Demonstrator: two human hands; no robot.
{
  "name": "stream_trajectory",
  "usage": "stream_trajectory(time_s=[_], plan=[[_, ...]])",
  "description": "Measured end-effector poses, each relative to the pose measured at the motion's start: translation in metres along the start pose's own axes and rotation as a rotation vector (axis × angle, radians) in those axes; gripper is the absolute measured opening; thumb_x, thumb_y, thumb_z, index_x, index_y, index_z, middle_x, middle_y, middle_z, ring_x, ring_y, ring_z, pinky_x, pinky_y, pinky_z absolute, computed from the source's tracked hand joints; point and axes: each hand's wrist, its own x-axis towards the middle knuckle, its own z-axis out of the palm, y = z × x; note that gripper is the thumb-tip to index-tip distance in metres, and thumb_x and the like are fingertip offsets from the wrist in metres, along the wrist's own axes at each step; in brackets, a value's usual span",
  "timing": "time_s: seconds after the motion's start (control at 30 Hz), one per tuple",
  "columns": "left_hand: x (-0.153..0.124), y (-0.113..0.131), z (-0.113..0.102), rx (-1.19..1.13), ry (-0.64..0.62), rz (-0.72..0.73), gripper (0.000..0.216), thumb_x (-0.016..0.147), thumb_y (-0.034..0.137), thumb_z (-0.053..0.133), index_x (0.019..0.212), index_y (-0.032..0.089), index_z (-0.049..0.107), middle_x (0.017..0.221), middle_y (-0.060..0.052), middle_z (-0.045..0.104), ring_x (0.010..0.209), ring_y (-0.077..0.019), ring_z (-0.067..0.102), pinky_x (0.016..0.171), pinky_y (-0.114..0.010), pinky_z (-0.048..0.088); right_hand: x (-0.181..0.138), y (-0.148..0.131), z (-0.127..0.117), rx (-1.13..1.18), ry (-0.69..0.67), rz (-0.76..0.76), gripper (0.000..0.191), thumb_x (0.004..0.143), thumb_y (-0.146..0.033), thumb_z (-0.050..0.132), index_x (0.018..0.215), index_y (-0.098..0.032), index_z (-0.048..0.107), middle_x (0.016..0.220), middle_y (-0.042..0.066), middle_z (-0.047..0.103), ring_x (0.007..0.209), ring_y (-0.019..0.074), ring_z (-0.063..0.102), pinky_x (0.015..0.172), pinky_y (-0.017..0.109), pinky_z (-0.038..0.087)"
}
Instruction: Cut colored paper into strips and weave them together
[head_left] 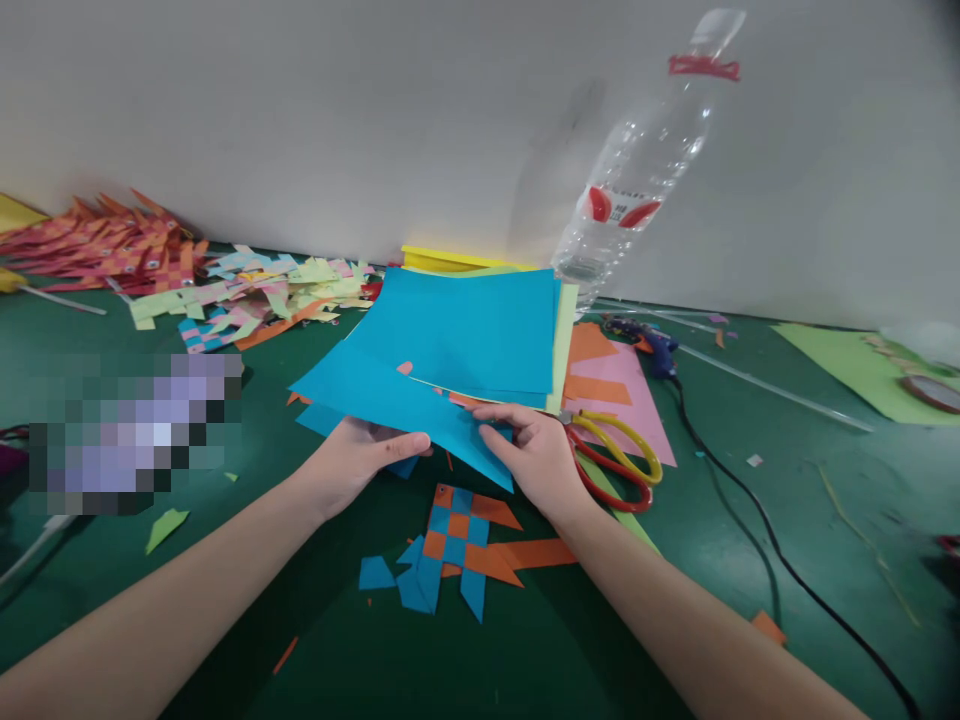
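Note:
A sheet of blue paper is tilted above the green table, in front of a stack of blue sheets. My left hand grips its near edge, the thumb on top and the fingers hidden beneath. At the sheet's right end, my right hand is closed on the edge with bent fingers. Just below my hands lies a woven blue-and-orange paper fish, with blue scraps beside it. Scissors with red and yellow handles lie right of my right hand.
A tall clear plastic bottle stands behind the stack. Finished red-orange woven pieces and pale paper strips are piled at the back left. A blue glue gun trails a black cord at right. A blurred-out object lies left.

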Motion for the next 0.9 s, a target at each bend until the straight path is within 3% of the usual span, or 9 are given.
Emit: stream_trajectory(time_s=[0.2,0.37,0.63,0.9], plan=[[0.002,-0.006,-0.005,0.025,0.05,0.049,0.069,0.079,0.039,0.076,0.14,0.03,0.046,0.123,-0.007,0.066,0.123,-0.0285,0.056,0.101,-0.048,0.05,0.0,0.002,0.001,0.084,-0.029,0.009,0.02,0.081,-0.027,0.063,0.099,-0.022,0.07,0.11,0.008,0.073,0.099,0.0248,0.067,0.079,0.042,0.056],[0.002,-0.003,-0.003,0.033,0.093,0.061,0.068,0.078,0.042,0.076,0.138,0.027,0.049,0.119,-0.008,0.068,0.122,-0.0299,0.056,0.101,-0.052,0.049,-0.001,0.003,0.002,0.052,-0.038,-0.048,0.023,0.083,-0.027,0.061,0.105,-0.024,0.067,0.113,0.007,0.071,0.101,0.023,0.065,0.079,0.04,0.055],[0.002,0.003,0.002,-0.029,0.194,0.057,0.065,0.075,0.038,0.078,0.133,0.025,0.053,0.113,-0.008,0.07,0.115,-0.03,0.061,0.098,-0.05,0.051,-0.006,0.001,0.005,0.108,-0.09,-0.097,0.022,0.086,-0.033,0.058,0.105,-0.022,0.063,0.103,0.008,0.069,0.087,0.019,0.065,0.074,0.036,0.055],[0.002,0.006,0.005,-0.127,0.236,0.078,0.074,0.074,0.029,0.08,0.139,0.026,0.046,0.112,-0.007,0.069,0.11,-0.029,0.064,0.095,-0.048,0.054,-0.011,-0.005,0.004,-0.05,-0.148,-0.206,0.057,0.072,-0.043,0.076,0.122,-0.027,0.054,0.122,0.009,0.063,0.107,0.0262,0.06,0.087,0.043,0.052]])
